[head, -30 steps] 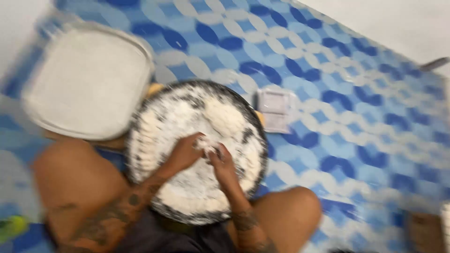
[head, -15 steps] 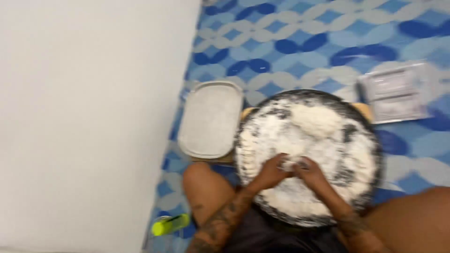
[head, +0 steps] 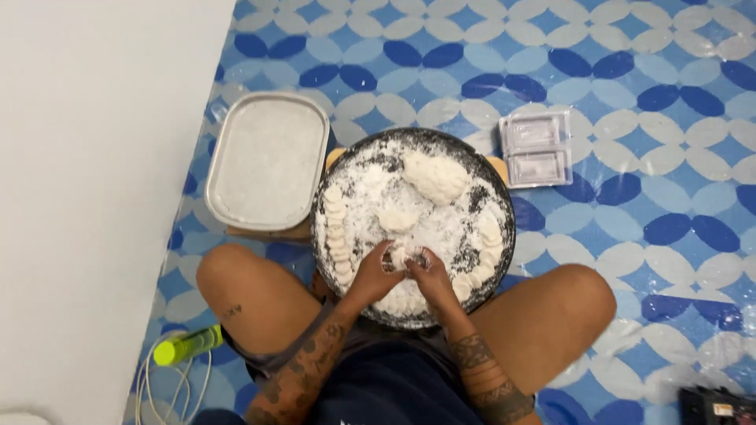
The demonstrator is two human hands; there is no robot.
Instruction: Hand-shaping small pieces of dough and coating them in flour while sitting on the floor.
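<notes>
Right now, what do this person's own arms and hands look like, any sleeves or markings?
Both arms are bare, with no sleeves, gloves, watch or rings in view. The left forearm carries dark tattoo work from wrist to elbow; the right forearm has dark banded, patterned tattoos. The left hand and right hand show white flour on the fingers.

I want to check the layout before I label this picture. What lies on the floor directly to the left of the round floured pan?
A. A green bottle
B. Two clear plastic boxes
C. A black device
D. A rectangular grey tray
D: the rectangular grey tray lies on the floor just left of the round floured pan; the clear plastic boxes are on its right.
</notes>
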